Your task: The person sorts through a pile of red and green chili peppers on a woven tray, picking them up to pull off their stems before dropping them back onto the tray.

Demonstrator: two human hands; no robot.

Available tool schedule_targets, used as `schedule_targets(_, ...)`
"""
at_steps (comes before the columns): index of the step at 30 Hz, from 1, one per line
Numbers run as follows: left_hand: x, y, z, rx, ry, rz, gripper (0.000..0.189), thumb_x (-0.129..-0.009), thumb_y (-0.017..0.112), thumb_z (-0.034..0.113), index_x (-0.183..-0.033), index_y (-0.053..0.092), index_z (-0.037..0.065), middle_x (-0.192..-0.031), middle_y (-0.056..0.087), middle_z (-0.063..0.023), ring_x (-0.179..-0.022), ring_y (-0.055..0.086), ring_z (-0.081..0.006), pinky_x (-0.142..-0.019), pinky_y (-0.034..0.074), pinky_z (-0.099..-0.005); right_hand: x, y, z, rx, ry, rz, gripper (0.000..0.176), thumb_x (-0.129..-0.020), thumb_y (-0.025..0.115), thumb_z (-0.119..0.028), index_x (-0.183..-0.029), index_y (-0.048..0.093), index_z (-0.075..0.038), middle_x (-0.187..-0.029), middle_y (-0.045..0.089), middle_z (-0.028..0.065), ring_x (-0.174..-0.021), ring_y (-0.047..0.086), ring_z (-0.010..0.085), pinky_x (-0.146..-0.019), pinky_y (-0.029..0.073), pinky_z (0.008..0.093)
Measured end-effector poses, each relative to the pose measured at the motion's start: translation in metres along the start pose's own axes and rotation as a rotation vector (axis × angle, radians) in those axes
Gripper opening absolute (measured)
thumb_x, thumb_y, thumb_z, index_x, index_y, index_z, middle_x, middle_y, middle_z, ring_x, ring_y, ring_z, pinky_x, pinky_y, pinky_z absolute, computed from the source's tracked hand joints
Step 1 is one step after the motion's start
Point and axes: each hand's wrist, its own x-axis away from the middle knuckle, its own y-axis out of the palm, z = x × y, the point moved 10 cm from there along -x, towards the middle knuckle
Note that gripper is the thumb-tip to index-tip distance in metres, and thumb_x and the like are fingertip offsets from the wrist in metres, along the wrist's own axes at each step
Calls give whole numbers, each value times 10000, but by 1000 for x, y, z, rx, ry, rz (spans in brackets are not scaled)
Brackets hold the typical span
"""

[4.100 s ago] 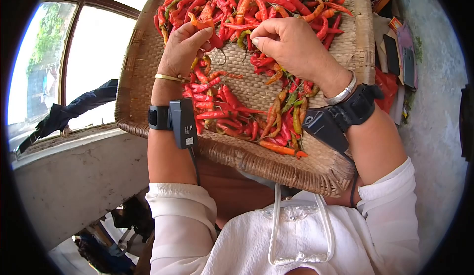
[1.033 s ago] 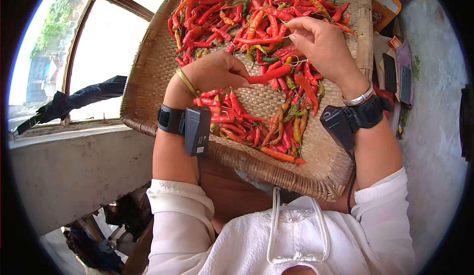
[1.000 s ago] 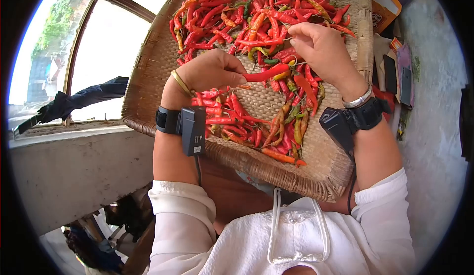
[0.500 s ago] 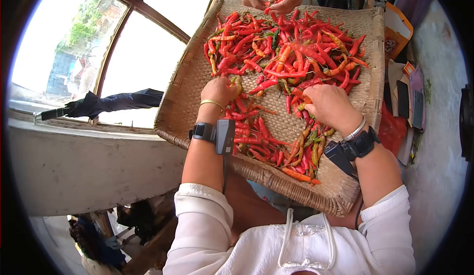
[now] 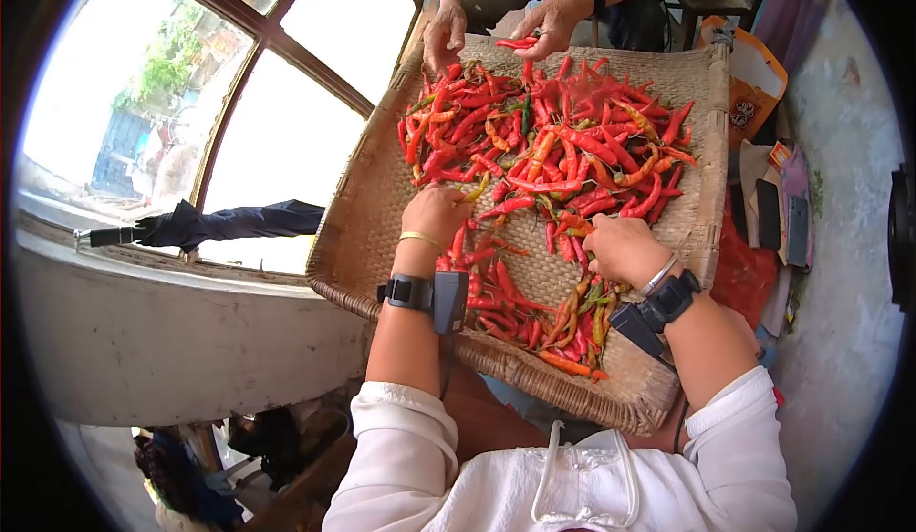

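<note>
A wide woven tray (image 5: 367, 209) lies across my lap. A big heap of red, orange and green chilies (image 5: 558, 141) covers its far half, and a smaller heap (image 5: 534, 314) lies near the front rim. My left hand (image 5: 434, 215) rests curled at the near edge of the big heap, its fingers closed by a yellow-green chili (image 5: 477, 188). My right hand (image 5: 618, 246) lies knuckles up on the tray, its fingertips pinched on an orange-red chili (image 5: 575, 223). Both my wrists wear black strapped devices.
Another person's two hands (image 5: 549, 19) work at the tray's far edge and hold a red chili (image 5: 516, 43). A folded dark umbrella (image 5: 229, 221) lies on the window sill at the left. An orange box (image 5: 754, 88), phones (image 5: 782, 217) and a red bag (image 5: 739, 274) crowd the right.
My hands held one red chili raised between them; now both are lowered onto the chilies. The view has tipped up, showing the other person's hands.
</note>
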Motion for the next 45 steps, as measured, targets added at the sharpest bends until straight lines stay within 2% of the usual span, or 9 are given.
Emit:
schedule_targets(7,-16,-7,5,375,-145,-18,214,-744,620,230,-866,651,58,-817,631,-147,-718,593,-312,-671,482,-386,-5,-5,-9,-31,-30,25,110,-673,598,-97,-741,650,-29,-782,624,151,-758,617,311,-661,501,393)
schedule_targets(9,-23,-24,4,762,-80,279,262,-736,645,161,-965,618,36,-878,623,-151,-766,593,-315,-704,483,-372,-6,-12,-9,-59,-24,32,99,-673,591,-96,-716,647,-27,-759,619,157,-749,615,315,-662,498,396)
schedule_targets(12,-9,-49,44,381,155,400,352,-729,652,137,-1059,577,42,-948,597,-164,-852,583,-314,-749,478,-370,-5,-17,-11,-121,-48,27,96,-673,589,-105,-695,652,-36,-714,612,163,-719,613,309,-653,490,391)
schedule_targets(14,-8,-7,64,500,230,-8,364,-728,640,113,-1080,568,54,-1032,570,-161,-916,563,-319,-787,466,-365,-5,-28,-8,-404,-79,152,94,-668,589,-109,-692,663,-56,-689,611,159,-690,613,291,-641,482,377)
schedule_targets(19,30,21,127,611,569,-283,335,-713,622,48,-1047,592,53,-968,609,-132,-854,598,-269,-766,467,-338,4,-51,-11,-718,-65,224,134,-682,566,-81,-774,654,-37,-676,627,127,-635,620,207,-610,476,306)
schedule_targets(22,40,53,131,679,416,-652,295,-706,664,96,-989,594,54,-906,621,-108,-835,597,-266,-743,457,-354,2,-42,-6,-917,-6,142,135,-697,565,-50,-805,638,-11,-675,633,75,-624,595,117,-591,460,255)
schedule_targets(32,32,28,139,697,451,-132,312,-680,694,187,-952,604,64,-825,600,-132,-809,588,-306,-707,463,-371,16,-22,-7,-1264,33,-114,132,-741,553,6,-860,608,-8,-732,589,-4,-648,528,45,-572,425,202)
schedule_targets(38,49,54,151,765,417,-612,144,-762,652,168,-812,596,46,-695,590,-75,-634,575,-170,-588,455,-294,20,-30,-13,-1316,-53,-98,123,-755,551,3,-864,607,-14,-757,587,-8,-696,526,39,-619,422,192)
schedule_targets(45,55,53,151,903,266,-774,132,-807,589,156,-747,568,41,-654,581,5,-636,544,-67,-574,444,-246,23,-20,-4,-1382,63,-114,174,-766,539,9,-933,586,3,-758,562,-20,-652,503,27,-584,416,175)
